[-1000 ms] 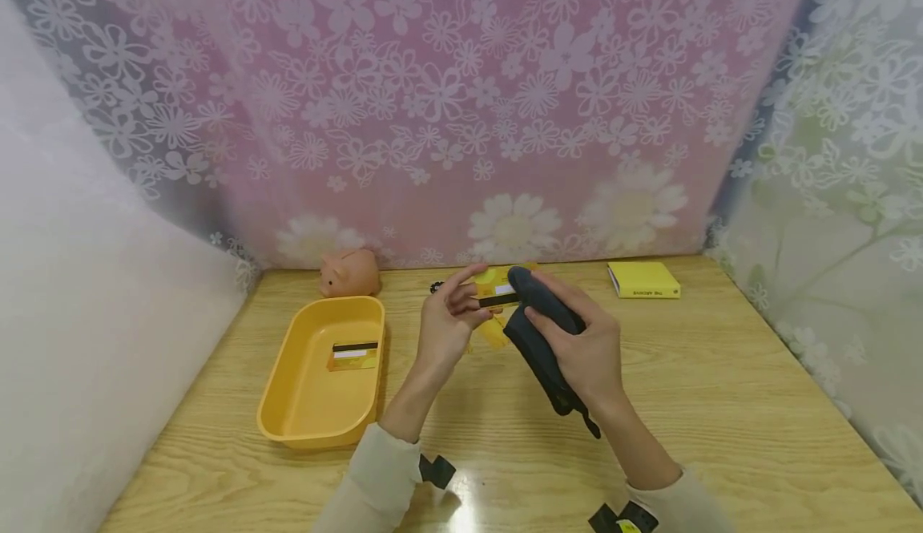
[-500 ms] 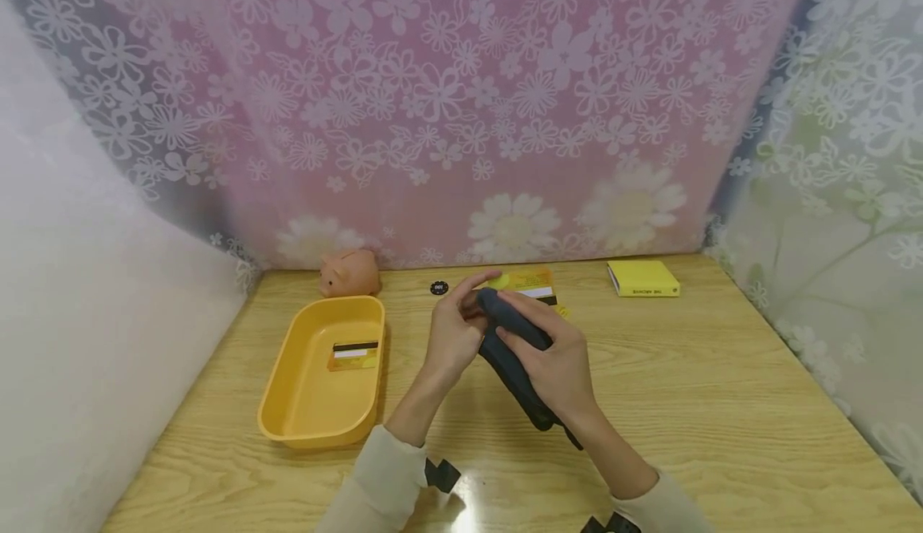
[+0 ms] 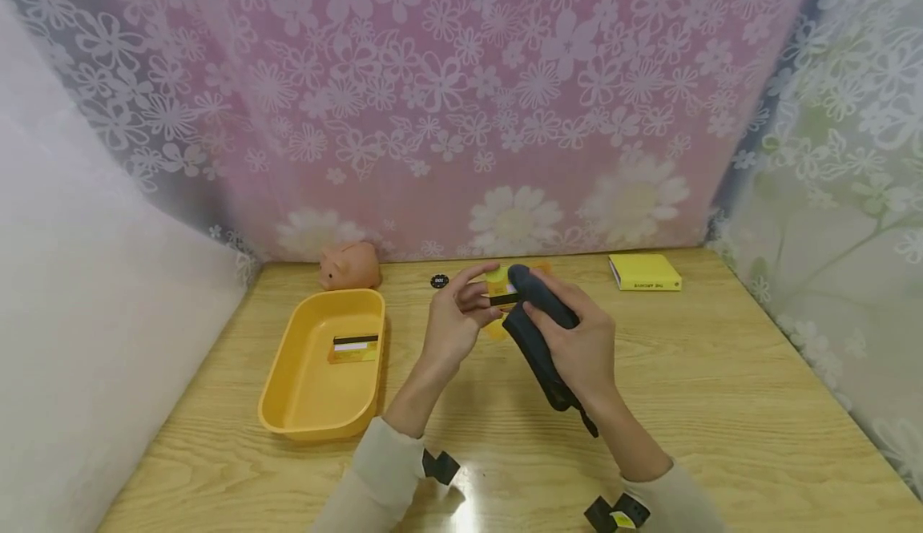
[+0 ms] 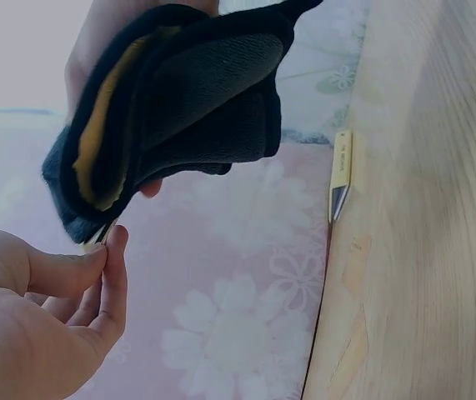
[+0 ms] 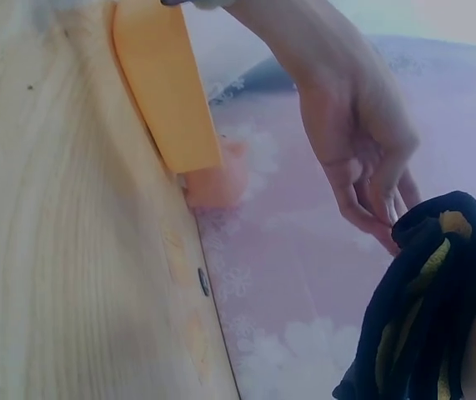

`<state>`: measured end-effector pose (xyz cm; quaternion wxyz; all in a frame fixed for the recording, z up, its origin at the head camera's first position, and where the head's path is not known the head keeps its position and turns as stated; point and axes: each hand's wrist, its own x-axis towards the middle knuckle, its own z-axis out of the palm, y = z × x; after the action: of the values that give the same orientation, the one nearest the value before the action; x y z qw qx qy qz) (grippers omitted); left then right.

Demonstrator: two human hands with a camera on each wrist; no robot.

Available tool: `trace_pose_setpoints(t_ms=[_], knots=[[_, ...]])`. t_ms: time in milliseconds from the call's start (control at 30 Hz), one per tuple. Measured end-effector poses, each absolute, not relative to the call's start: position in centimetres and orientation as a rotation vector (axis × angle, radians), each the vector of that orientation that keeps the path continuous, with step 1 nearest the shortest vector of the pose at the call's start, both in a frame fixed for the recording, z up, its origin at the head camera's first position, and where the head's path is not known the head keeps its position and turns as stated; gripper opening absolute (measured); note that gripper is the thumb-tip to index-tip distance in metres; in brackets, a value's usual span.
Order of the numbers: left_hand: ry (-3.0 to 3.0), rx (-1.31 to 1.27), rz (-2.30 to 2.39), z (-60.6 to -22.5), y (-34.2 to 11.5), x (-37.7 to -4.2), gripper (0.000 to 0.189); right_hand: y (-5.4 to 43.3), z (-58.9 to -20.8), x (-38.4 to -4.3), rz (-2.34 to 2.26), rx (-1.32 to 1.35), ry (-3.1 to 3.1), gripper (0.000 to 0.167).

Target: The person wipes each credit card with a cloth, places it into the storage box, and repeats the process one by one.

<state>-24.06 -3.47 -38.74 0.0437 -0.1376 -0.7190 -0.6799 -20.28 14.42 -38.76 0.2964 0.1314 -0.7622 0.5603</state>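
Observation:
My right hand [image 3: 586, 345] grips a dark blue fabric pouch [image 3: 535, 353], tilted above the table, with a short strap hanging at its lower end. The left wrist view shows the pouch [image 4: 208, 87] gaping, a yellow lining inside its folds. Thumb and fingers of my left hand [image 3: 453, 321] pinch a yellow card [image 3: 499, 284] with a black stripe. The card's right part is hidden by the pouch's upper edge. In the left wrist view, the left fingertips [image 4: 114, 250] are right at the pouch's lower corner, with only a sliver of card showing.
A yellow tray [image 3: 306, 393] at the left has a striped card [image 3: 353, 349] lying in it. Behind it stands a pink piggy bank [image 3: 351, 267]. A black chip [image 3: 439, 280] lies at the back, and a yellow book [image 3: 645, 272] at the back right. Behind the hands, an orange card [image 3: 542, 267] partly shows.
The pouch first moved left against the left hand, hiding the card there, then swung back right. The striped card shows again between left fingers and pouch. The left hand stayed nearly in place.

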Motion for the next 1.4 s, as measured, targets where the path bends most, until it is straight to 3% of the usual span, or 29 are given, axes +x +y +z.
trace_pose_setpoints(t_ms=[667,1033,1400], knots=[[-2.141,-0.36,-2.165,-38.5,-4.2,-24.3,0.064,17.0,-37.7,-21.0,1.537,0.09,-2.009,0.044],[-2.176,-0.358,-2.111,-38.5,-4.0,-24.2,0.062,15.0,-38.3,-20.2,1.541,0.449,-2.019,0.052],[-2.162,-0.509,-2.1,-39.0,-3.3,-23.6,0.064,12.8,-39.7,-19.3,1.552,0.569,-2.041,0.049]])
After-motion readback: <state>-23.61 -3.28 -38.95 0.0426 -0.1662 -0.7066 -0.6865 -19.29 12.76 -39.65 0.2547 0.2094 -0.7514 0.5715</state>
